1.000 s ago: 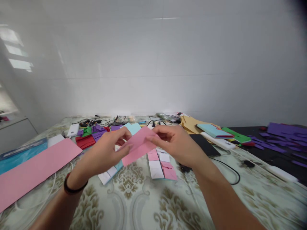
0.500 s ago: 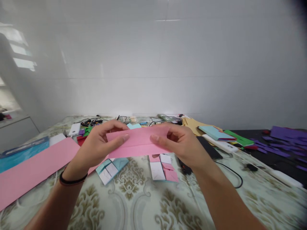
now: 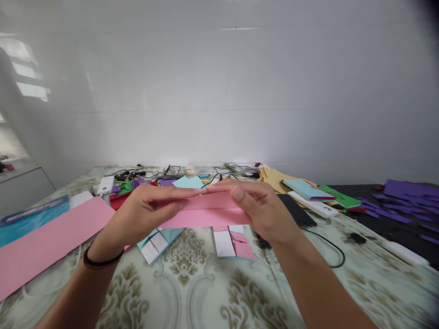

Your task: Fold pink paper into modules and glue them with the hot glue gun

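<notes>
A strip of pink paper [image 3: 206,217] with a lengthwise crease is held up in the air between my two hands. My left hand [image 3: 147,208] pinches its left end, thumb in front and fingers along the top edge. At the other end, my right hand [image 3: 262,205] grips the paper the same way, its index finger stretched along the top edge toward the left fingertips. Below the strip, a folded blue-and-white paper piece [image 3: 156,244] lies on the left and a folded pink-and-white piece [image 3: 233,243] on the right.
A long pink sheet [image 3: 55,242] and a blue plastic packet [image 3: 36,221] lie at left. At right are a white power strip [image 3: 313,204], a stack of coloured paper [image 3: 308,189], a black flat device [image 3: 297,210] and purple paper scraps [image 3: 408,201]. A patterned cloth [image 3: 192,292] covers the table.
Both hands' fingers have moved inward along the top edge, almost meeting in the middle. The strip's upper part now tilts or folds over, so less of it shows.
</notes>
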`<state>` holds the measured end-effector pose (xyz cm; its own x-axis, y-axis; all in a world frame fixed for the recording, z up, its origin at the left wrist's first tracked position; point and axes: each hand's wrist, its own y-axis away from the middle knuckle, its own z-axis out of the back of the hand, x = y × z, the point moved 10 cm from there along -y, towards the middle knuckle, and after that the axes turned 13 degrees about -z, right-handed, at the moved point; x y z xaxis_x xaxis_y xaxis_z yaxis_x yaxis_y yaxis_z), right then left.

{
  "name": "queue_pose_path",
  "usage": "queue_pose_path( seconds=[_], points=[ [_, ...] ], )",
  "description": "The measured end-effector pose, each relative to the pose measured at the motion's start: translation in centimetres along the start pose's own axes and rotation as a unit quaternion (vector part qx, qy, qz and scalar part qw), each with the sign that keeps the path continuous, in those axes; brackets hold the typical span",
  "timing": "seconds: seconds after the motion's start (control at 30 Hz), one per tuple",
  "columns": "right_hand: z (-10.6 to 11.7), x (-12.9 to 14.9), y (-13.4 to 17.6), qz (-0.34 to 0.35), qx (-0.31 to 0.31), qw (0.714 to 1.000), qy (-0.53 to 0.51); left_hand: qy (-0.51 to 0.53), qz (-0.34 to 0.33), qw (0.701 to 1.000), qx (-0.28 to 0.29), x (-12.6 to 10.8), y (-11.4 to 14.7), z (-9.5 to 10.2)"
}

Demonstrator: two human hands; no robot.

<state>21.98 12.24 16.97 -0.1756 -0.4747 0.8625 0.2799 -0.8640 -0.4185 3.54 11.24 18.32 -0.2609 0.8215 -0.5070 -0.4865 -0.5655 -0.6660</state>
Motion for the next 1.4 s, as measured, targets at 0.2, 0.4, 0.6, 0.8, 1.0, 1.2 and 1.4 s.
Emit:
queue_pose_path(
  seconds=[0.2,0.4,0.6,0.8,1.0,1.2,1.4],
  points=[
    [-0.9,-0.2,0.0,-0.035,0.042,0.995,-0.084,0.035,-0.033,0.999,0.011,-0.5,-0.2,-0.2],
    [-1.2,-0.5,0.1,-0.059,0.072,0.99,-0.109,0.059,-0.021,0.998,0.017,-0.6,-0.3,-0.2],
    [-1.0,-1.5,0.0,-0.096,0.053,0.994,0.008,-0.004,-0.021,1.0,0.023,-0.4,-0.3,-0.1],
    [-1.2,-0.6,-0.3,-0.081,0.015,0.992,0.1,-0.045,0.013,0.998,0.029,0.4,0.1,-0.4],
    [-1.4,-1.6,-0.2,-0.107,-0.011,0.994,0.033,0.049,0.076,0.981,-0.169,1.1,0.5,1.6],
    [-2.5,-0.5,0.0,-0.087,0.041,0.993,0.064,0.143,0.081,0.968,-0.192,0.8,0.6,-0.2],
    [-1.0,1.9,0.8,-0.022,-0.011,0.998,0.061,0.103,0.044,0.993,-0.03,-0.3,-0.2,-3.4]
  ],
)
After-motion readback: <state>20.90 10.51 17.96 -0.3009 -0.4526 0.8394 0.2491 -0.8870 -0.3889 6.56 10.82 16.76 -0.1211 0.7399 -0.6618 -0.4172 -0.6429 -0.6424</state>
